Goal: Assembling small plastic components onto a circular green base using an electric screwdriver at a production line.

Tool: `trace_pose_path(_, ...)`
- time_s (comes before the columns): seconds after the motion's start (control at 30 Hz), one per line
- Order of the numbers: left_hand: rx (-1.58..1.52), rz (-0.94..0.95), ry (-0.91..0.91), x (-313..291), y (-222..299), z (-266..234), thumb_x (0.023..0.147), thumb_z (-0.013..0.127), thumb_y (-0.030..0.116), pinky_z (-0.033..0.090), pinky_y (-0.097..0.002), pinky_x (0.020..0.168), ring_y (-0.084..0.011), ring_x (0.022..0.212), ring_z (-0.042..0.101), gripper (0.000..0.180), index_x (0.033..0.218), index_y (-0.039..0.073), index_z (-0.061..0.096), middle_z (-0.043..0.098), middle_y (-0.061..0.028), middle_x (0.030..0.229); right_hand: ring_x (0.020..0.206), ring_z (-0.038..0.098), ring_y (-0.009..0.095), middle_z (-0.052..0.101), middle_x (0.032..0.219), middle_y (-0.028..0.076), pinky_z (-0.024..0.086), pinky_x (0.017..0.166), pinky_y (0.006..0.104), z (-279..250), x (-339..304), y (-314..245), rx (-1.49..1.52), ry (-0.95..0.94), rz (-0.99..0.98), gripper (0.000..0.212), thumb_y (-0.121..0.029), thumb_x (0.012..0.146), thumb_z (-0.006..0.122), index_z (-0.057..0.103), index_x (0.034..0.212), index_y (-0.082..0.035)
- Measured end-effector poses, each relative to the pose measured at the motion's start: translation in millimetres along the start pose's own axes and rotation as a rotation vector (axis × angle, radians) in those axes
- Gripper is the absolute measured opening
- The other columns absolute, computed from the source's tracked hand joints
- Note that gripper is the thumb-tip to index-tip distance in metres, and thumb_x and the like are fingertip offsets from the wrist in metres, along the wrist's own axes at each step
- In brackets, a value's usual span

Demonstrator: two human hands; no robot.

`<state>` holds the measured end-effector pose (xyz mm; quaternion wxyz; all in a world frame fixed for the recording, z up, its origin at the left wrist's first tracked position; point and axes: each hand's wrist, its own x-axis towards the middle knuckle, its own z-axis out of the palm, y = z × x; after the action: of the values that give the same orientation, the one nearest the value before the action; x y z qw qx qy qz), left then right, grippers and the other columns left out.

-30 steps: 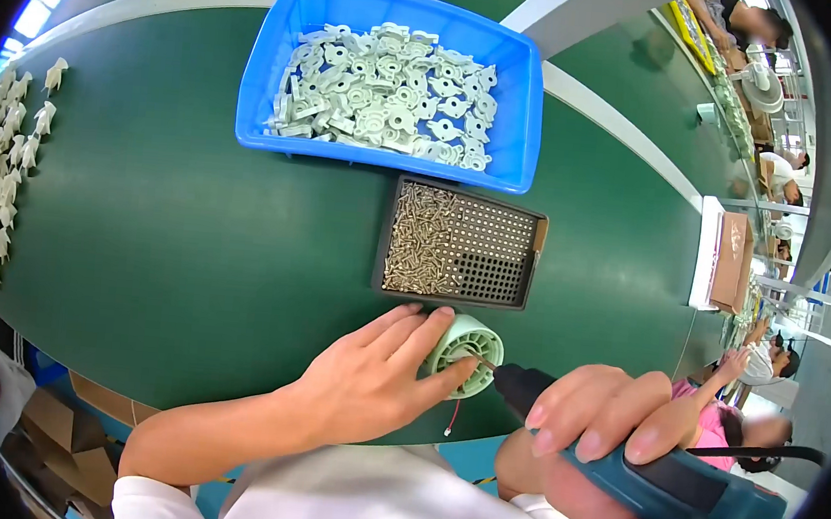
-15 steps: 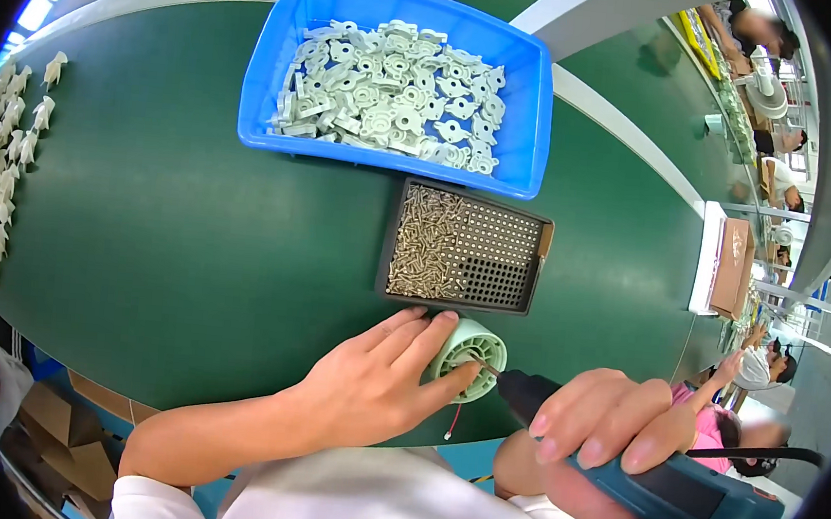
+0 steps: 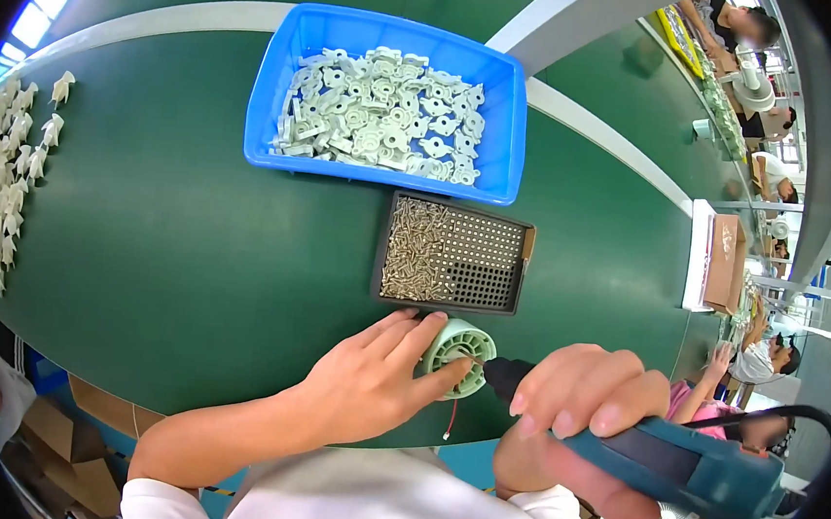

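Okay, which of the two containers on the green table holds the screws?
The black perforated tray, nearest the left hand. The blue bin behind it holds pale plastic parts instead.

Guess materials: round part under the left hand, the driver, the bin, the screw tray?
Round part: pale green moulded plastic, matte, ribbed face. Driver: teal plastic body, slight sheen, black nose. Bin: blue plastic, glossy, thin moulded rim. Screw tray: black perforated grid, plastic or painted metal, unclear; screws look like bright metal.

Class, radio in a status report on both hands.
Left hand steadies round green part. Right hand grips teal power screwdriver, tip on part. Screw tray just beyond.
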<state>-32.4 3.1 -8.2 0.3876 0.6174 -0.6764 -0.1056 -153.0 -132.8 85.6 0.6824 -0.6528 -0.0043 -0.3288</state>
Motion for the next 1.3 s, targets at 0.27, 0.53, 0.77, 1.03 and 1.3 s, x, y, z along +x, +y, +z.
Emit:
trace_pose_path(0.27,-0.016,0.009,-0.002,0.0,0.0,0.0,0.074,0.07,0.019,0.053,-0.0401,0.08,-0.0341,0.092,0.06,0.035,0.109,0.02,0.068,0.056,-0.0203,0.115,0.059,0.06,0.023,0.059,0.079,0.01,0.052,0.056,0.037,-3.0,-3.0,0.5,0.047,0.04,-0.01,0.064,-0.06,0.077,0.069,0.056,0.099,-0.001)
trace_pose_path(0.53,-0.125,-0.029,-0.074,-5.9,-8.4,3.1,0.078,0.069,0.025,0.052,-0.0402,0.081,-0.0342,0.096,0.058,0.044,0.12,0.015,0.059,0.053,-0.0216,0.122,0.048,0.05,0.017,0.051,0.071,0.007,0.045,0.043,0.0312,-52.4,-20.1,-28.5,0.201,0.509,0.004,0.053,-0.052,0.093,0.047,0.048,0.11,-0.002)
trace_pose_path(0.77,-0.14,-0.011,0.041,5.3,1.5,-31.2,0.079,0.072,0.024,0.052,-0.0398,0.084,-0.0322,0.1,0.06,0.043,0.118,0.011,0.06,0.056,-0.0185,0.12,0.06,0.057,0.016,0.056,0.081,0.008,0.048,0.053,0.029,-104.2,-56.7,3.1,-0.497,0.801,0.712,0.038,-0.018,0.09,0.059,0.047,0.122,-0.002)
trace_pose_path(1.03,0.085,-0.42,0.411,135.6,-109.3,-162.4,0.075,0.077,0.023,0.048,-0.0325,0.076,-0.0235,0.088,0.063,0.045,0.112,0.002,0.063,0.066,-0.0136,0.1,0.113,0.05,0.039,0.049,0.126,0.021,0.041,0.096,0.0408,-97.7,-81.5,7.5,-1.491,0.532,0.777,0.062,-0.013,0.079,0.067,0.042,0.133,0.003)
trace_pose_path(1.3,0.441,-0.506,0.195,247.3,-267.8,-125.5,0.077,0.068,0.037,0.047,-0.0441,0.088,-0.0366,0.101,0.062,0.05,0.116,0.006,0.064,0.066,-0.0209,0.104,0.114,0.054,0.037,0.058,0.117,0.017,0.045,0.097,0.0417,-50.3,-86.8,56.2,-1.326,0.318,0.161,0.035,-0.016,0.075,0.069,0.063,0.107,-0.002)
